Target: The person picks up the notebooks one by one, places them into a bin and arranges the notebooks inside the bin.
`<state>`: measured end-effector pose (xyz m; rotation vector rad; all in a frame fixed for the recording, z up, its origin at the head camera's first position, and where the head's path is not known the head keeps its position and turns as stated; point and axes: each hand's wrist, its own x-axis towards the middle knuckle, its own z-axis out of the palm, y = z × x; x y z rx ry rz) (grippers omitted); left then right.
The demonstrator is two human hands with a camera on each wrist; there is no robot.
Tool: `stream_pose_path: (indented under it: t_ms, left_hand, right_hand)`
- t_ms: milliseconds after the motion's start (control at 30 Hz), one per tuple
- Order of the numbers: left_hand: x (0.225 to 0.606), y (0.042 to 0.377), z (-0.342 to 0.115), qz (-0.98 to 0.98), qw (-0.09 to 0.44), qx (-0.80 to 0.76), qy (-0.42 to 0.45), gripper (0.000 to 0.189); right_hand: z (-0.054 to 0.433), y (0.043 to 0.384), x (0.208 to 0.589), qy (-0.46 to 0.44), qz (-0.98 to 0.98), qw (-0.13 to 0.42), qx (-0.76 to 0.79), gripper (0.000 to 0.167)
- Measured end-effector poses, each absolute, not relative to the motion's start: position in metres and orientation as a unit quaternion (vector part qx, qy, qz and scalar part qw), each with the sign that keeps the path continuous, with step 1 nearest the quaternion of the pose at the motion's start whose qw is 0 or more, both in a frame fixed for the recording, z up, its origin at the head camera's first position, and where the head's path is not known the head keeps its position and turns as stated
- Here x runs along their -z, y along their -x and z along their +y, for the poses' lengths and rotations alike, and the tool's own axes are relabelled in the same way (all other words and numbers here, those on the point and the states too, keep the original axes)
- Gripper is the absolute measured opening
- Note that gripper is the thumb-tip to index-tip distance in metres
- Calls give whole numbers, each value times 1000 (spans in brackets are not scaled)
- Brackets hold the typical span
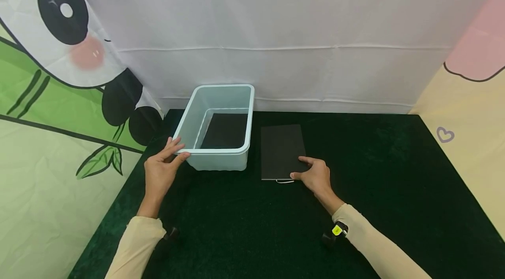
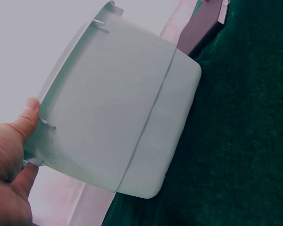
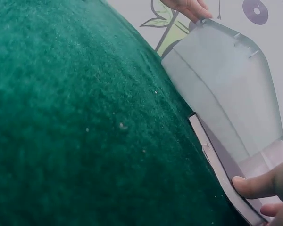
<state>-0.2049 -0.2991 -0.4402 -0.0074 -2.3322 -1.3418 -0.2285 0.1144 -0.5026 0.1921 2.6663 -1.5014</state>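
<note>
A pale blue plastic bin (image 1: 215,160) stands upright on the table, left of centre. My left hand (image 1: 159,171) grips its rim at the near left corner; in the left wrist view the thumb (image 2: 30,110) lies against the outer wall just below the rim. Inside, a flat black rectangle (image 1: 225,131) covers much of the floor. To the right of the bin lies a black notebook (image 1: 281,150) with a white ribbon at its near edge. My right hand (image 1: 317,178) pinches its near right corner, and the right wrist view shows the thumb (image 3: 250,186) at the cover's edge.
Dark green velvety cloth (image 1: 244,222) covers the table. A white fabric backdrop (image 1: 284,16) rises behind the bin, and printed cartoon cloth (image 1: 43,160) borders the left side. A pale yellow panel (image 1: 469,147) borders the right.
</note>
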Motion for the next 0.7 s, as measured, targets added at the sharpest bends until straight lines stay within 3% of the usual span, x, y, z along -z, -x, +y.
stream_pose_path:
  t_ms: [333,700]
  left_hand:
    - [440,204,-302,-841,230,489,10,34]
    - [439,205,-301,-843,227,488,7,34]
  right_hand:
    - [114,227,500,-65,870,38,487,53]
    - [118,228,497,-65,862,46,501,54]
